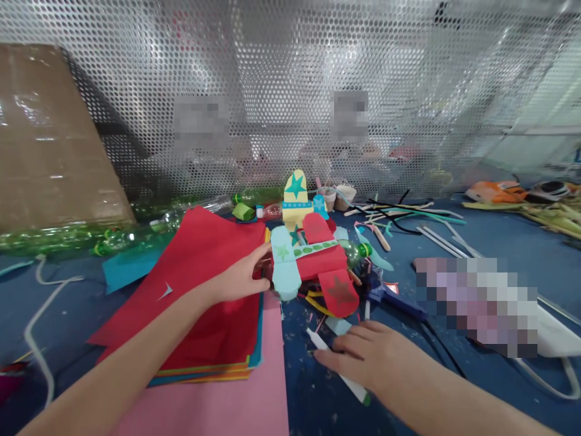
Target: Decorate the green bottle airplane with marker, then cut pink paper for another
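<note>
A toy plane (318, 260) made from a plastic bottle, with red wings, a light blue tail and a band of green dots, lies in the middle of the table. My left hand (247, 272) grips its tail end between thumb and fingers. My right hand (370, 354) rests palm down on the table, fingers stretched out, nearest to a white pen-shaped tube (351, 384) with a green end, partly under the fingers. A blue glue gun (402, 303) lies beyond that hand. Just behind the plane stands a yellow paper-covered piece (297, 203) with blue stars.
Red and other coloured sheets (190, 321) lie on a pink sheet (236, 406) at left. Plastic bottles (131, 239), a cardboard panel (49, 139) and paper cups (344, 197) stand behind. Sticks and wires (403, 212) and a partly blurred pouch-like item (556, 339) lie at right.
</note>
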### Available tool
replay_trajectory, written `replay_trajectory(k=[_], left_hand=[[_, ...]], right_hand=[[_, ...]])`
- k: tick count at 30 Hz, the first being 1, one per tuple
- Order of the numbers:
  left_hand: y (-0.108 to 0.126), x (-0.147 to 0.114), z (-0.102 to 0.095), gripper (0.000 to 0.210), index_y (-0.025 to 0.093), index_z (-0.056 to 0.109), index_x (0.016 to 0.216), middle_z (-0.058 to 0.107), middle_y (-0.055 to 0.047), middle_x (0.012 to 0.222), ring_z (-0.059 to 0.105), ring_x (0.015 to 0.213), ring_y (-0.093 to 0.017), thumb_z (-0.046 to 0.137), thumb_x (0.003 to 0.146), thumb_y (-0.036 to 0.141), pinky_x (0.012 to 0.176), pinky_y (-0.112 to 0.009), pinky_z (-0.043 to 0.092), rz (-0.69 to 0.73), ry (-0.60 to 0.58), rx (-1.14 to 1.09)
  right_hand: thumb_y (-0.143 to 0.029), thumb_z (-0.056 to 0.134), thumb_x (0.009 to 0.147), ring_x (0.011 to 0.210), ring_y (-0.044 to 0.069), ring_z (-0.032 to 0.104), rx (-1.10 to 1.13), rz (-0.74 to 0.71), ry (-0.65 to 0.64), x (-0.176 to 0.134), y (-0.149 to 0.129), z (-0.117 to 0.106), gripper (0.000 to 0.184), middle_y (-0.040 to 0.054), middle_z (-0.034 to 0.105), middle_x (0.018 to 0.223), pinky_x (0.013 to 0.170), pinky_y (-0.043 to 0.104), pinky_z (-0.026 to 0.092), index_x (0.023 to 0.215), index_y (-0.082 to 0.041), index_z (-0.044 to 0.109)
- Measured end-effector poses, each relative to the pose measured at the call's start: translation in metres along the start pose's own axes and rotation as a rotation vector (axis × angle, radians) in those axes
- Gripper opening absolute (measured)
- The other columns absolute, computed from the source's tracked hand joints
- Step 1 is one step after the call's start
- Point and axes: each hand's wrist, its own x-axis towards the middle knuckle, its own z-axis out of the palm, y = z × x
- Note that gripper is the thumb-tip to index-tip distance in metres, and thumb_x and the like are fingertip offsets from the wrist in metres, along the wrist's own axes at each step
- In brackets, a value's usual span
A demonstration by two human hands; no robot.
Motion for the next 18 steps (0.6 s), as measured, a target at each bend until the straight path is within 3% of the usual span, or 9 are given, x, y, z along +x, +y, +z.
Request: replay_trajectory(k=[3,5,7,9,11,14,16,18], left_hand=[[0.000,0.004,-0.005,0.056,0.021,0.044,0.132,0.058,-0.013,0.131,0.056,0.123,-0.028,0.056,0.079,0.032,0.099,-0.046,0.047,0.018,0.126,0.041],[0.006,0.008,-0.008,0.045,0.020,0.043,0.129,0.059,-0.013,0.127,0.057,0.121,-0.026,0.048,0.086,0.033,0.101,-0.045,0.045,0.036,0.261,0.097],[0.020,0.011,-0.010,0.036,0.020,0.046,0.124,0.058,-0.012,0.125,0.055,0.122,-0.024,0.045,0.090,0.033,0.106,-0.044,0.041,0.075,0.399,0.175],[0.039,0.014,-0.010,0.029,0.020,0.050,0.116,0.056,-0.011,0.125,0.052,0.122,-0.023,0.046,0.090,0.033,0.109,-0.044,0.036,0.139,0.477,0.265],[0.060,0.020,-0.008,0.021,0.020,0.058,0.104,0.061,-0.008,0.114,0.056,0.114,-0.023,0.051,0.089,0.033,0.106,-0.043,0.038,0.200,0.441,0.365],[0.083,0.032,0.003,0.014,0.022,0.065,0.093,0.068,-0.003,0.101,0.061,0.103,-0.023,0.059,0.085,0.032,0.098,-0.040,0.043,0.251,0.220,0.495],[0.089,0.042,0.012,0.016,0.022,0.067,0.091,0.069,-0.003,0.099,0.063,0.097,-0.024,0.068,0.079,0.033,0.092,-0.038,0.046,0.253,0.062,0.566],[0.088,0.050,0.020,0.020,0.019,0.068,0.089,0.069,-0.007,0.097,0.063,0.093,-0.026,0.073,0.074,0.032,0.085,-0.038,0.048,0.233,-0.014,0.636]], right_hand=[[-0.008,0.054,0.086,0.071,0.016,0.072,0.131,0.271,-0.054,-0.013,0.019,-0.029,0.032,0.0007,0.076,0.085,0.059,0.025,0.052,0.111,-0.025,0.065],[-0.012,0.050,0.089,0.072,0.019,0.073,0.045,0.482,-0.071,-0.025,0.037,-0.042,0.028,0.0027,0.076,0.085,0.062,0.029,0.054,0.109,-0.024,0.066],[-0.013,0.059,0.083,0.080,0.029,0.074,-0.055,0.591,-0.148,-0.036,0.054,-0.043,0.017,0.0105,0.076,0.089,0.067,0.037,0.055,0.096,-0.019,0.068],[-0.020,0.066,0.079,0.081,0.035,0.073,-0.075,0.642,-0.190,-0.040,0.066,-0.036,0.020,0.0153,0.076,0.090,0.066,0.040,0.055,0.098,-0.015,0.067],[-0.020,0.067,0.078,0.080,0.035,0.074,-0.067,0.665,-0.211,-0.038,0.074,-0.026,0.025,0.0168,0.076,0.091,0.064,0.039,0.054,0.102,-0.012,0.064],[-0.014,0.065,0.077,0.078,0.032,0.074,-0.059,0.692,-0.219,-0.031,0.078,-0.018,0.024,0.0150,0.076,0.087,0.062,0.035,0.053,0.101,-0.012,0.062],[-0.017,0.066,0.077,0.077,0.029,0.074,-0.051,0.698,-0.199,-0.031,0.079,-0.022,0.022,0.0106,0.076,0.083,0.063,0.032,0.053,0.098,-0.016,0.062],[-0.026,0.067,0.079,0.079,0.027,0.074,-0.044,0.693,-0.157,-0.038,0.077,-0.034,0.021,0.0077,0.075,0.083,0.066,0.032,0.053,0.099,-0.020,0.063]])
